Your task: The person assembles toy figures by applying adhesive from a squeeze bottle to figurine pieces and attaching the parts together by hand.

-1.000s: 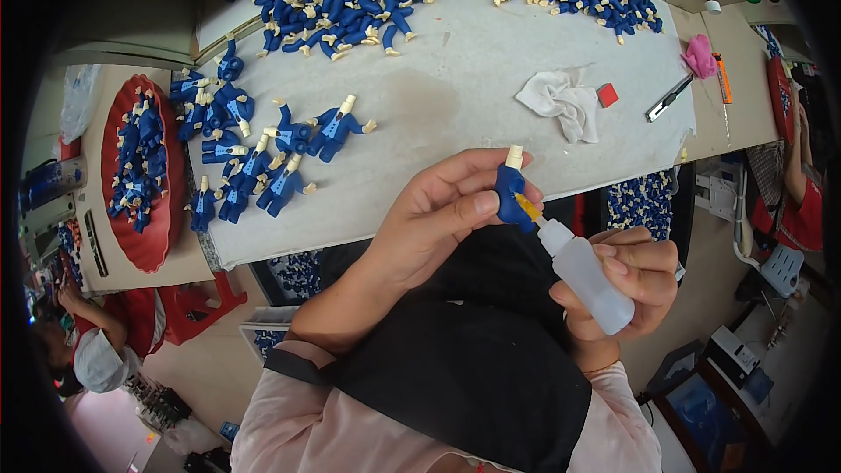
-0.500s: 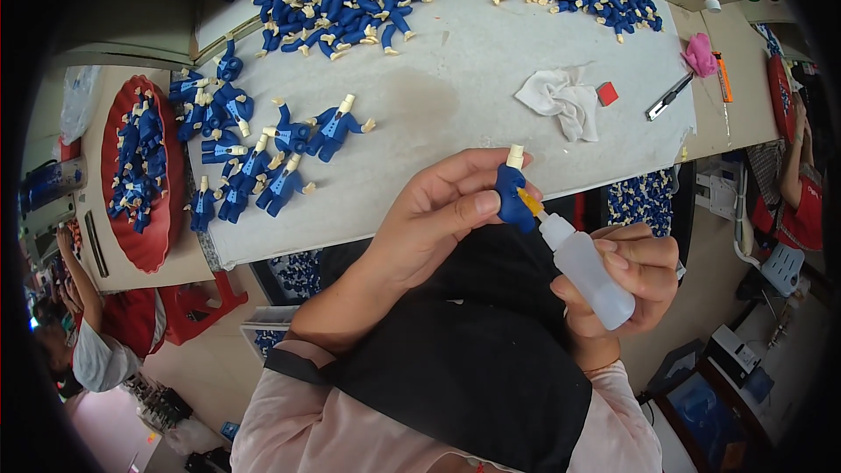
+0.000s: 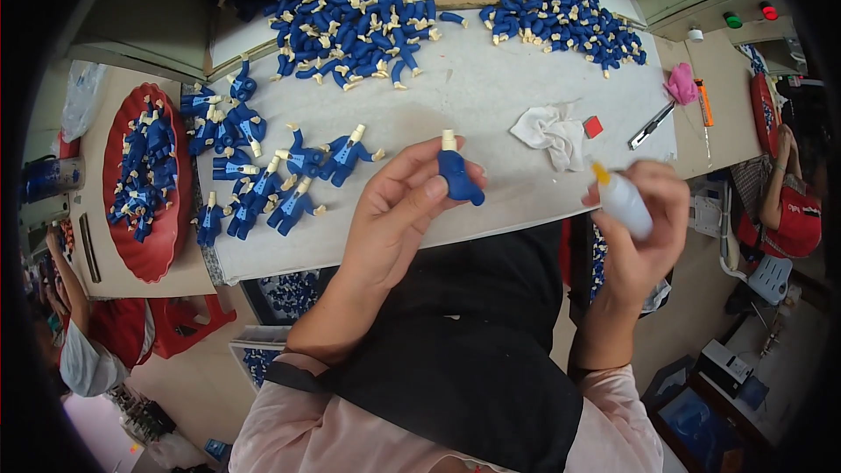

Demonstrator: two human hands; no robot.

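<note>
Between thumb and fingers, my left hand (image 3: 394,206) grips a small blue figurine body (image 3: 456,175) with a cream neck, held upright above the near edge of the table. My right hand (image 3: 650,232) is wrapped around a white squeeze bottle (image 3: 629,208) with a yellow tip, which points up and away from the figurine. The bottle and right fingers are slightly blurred. Left of the figurine, several blue figurines with cream necks and hands (image 3: 349,156) lie on the white table covering (image 3: 420,114); some have an arm attached.
Two heaps of loose blue arms, a left one (image 3: 350,31) and a right one (image 3: 561,17), lie at the back. A white cloth (image 3: 550,133), red block (image 3: 593,127), utility knife (image 3: 650,126) and pink cloth (image 3: 681,84) are at right. A red tray (image 3: 181,210) holds figurines.
The bottle has moved away from the figurine to the right, and its tip now points upward. My left hand has shifted left with the figurine, which is turned differently.
</note>
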